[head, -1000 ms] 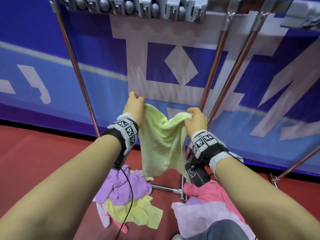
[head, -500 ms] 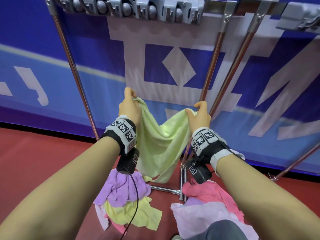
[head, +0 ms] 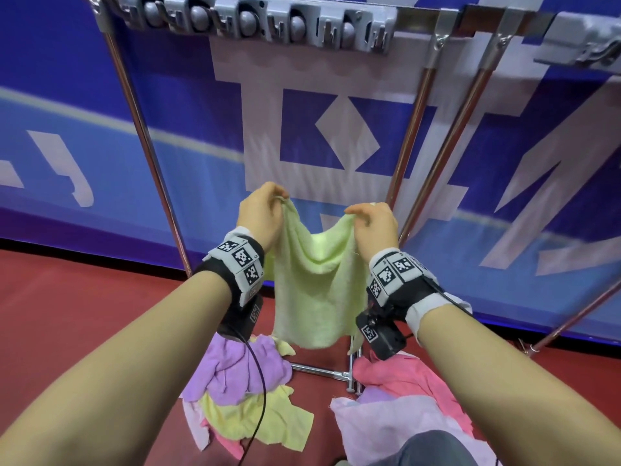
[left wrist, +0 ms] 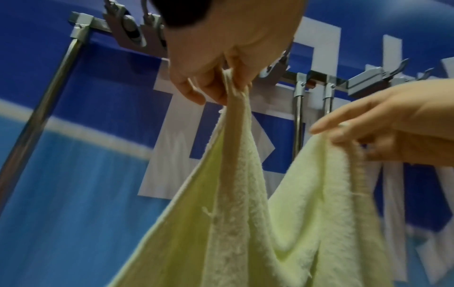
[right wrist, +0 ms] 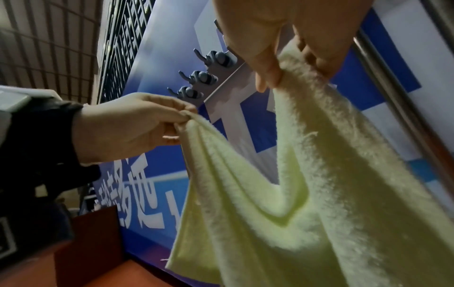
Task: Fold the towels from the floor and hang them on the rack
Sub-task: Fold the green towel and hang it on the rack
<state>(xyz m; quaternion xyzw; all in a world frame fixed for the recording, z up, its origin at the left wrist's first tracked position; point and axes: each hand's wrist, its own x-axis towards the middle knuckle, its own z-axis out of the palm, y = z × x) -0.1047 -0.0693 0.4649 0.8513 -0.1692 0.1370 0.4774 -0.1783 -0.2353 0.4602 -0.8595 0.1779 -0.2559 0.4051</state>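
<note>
A pale green towel (head: 316,280) hangs in the air between my hands, sagging in the middle. My left hand (head: 265,210) pinches its top left corner (left wrist: 233,85). My right hand (head: 373,220) pinches the top right corner (right wrist: 292,64). The towel (left wrist: 245,213) shows close up in both wrist views (right wrist: 307,194). The rack's top bar with grey clips (head: 255,21) runs overhead, well above the hands. On the red floor lie more towels: a purple and yellow heap (head: 242,391) at the left, a pink and lilac heap (head: 406,401) at the right.
Metal rack legs slant down at the left (head: 144,136) and right (head: 416,122), joined by a low crossbar (head: 319,371) on the floor. A blue and white banner (head: 336,129) stands right behind the rack. A cable (head: 262,398) dangles from my left wrist.
Both hands have worked along the towel's top edge to its corners, and the bunched cloth now hangs flatter and more spread out between them.
</note>
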